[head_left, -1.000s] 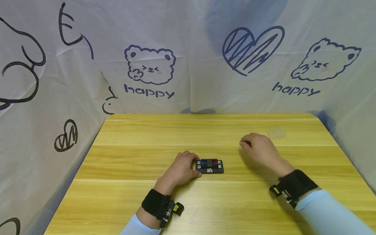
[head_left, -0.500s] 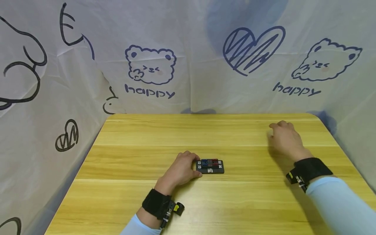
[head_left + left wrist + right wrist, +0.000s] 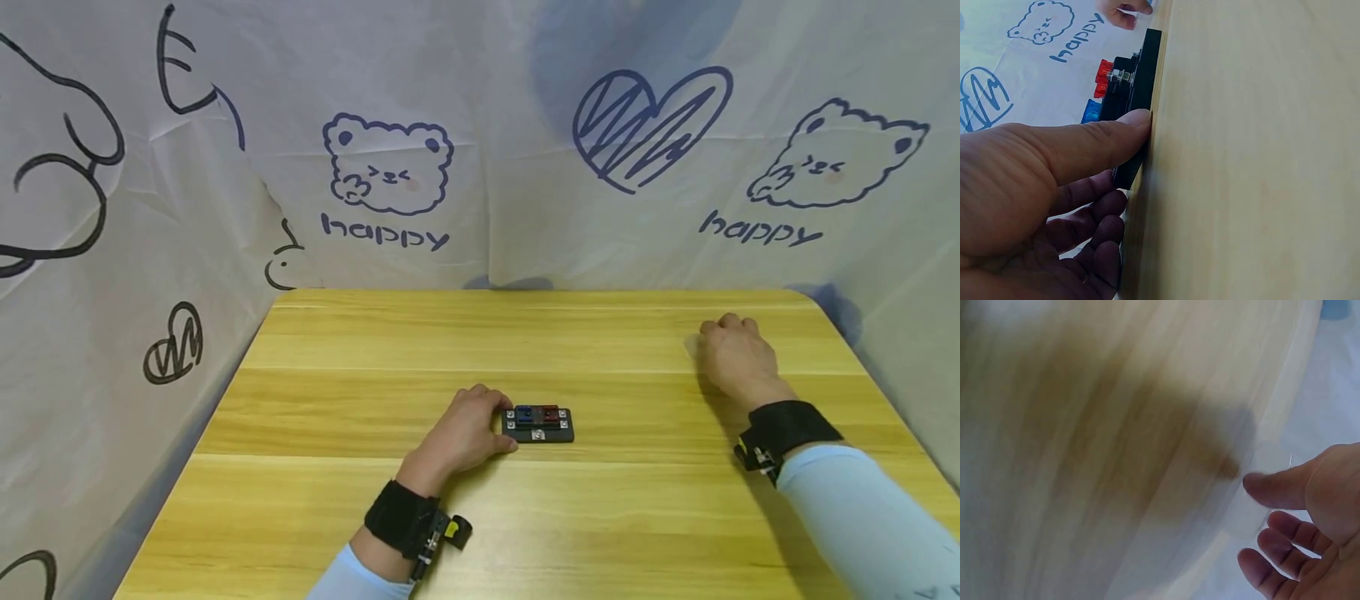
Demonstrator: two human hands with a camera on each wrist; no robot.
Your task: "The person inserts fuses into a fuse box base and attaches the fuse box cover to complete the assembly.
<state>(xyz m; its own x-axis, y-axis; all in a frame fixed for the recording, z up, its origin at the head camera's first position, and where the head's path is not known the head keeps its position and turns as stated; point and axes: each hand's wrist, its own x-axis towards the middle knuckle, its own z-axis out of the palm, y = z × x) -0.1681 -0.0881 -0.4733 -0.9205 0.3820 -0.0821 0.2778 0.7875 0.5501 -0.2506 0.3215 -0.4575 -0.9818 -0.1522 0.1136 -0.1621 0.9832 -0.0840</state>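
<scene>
A black fuse block (image 3: 537,425) with blue and red blade fuses on top lies flat on the table in the head view. My left hand (image 3: 467,429) holds its left end, with the thumb (image 3: 1107,140) along the near edge and the fingers on the far side. Toward the back right, my right hand (image 3: 738,358) has its thumb and fingers about a clear plastic cover (image 3: 692,345). Most of that cover is hidden under the hand in the head view. In the right wrist view its faint edges show beside the right thumb (image 3: 1279,487).
The wood-grain table (image 3: 375,333) ends at a back edge a little beyond my right hand. White cloth (image 3: 487,167) with drawn hearts and bears hangs behind it and along both sides.
My right hand has moved right and back from the middle of the table to the clear plastic cover, and its fingers have come down about it. My left hand stays on the fuse block.
</scene>
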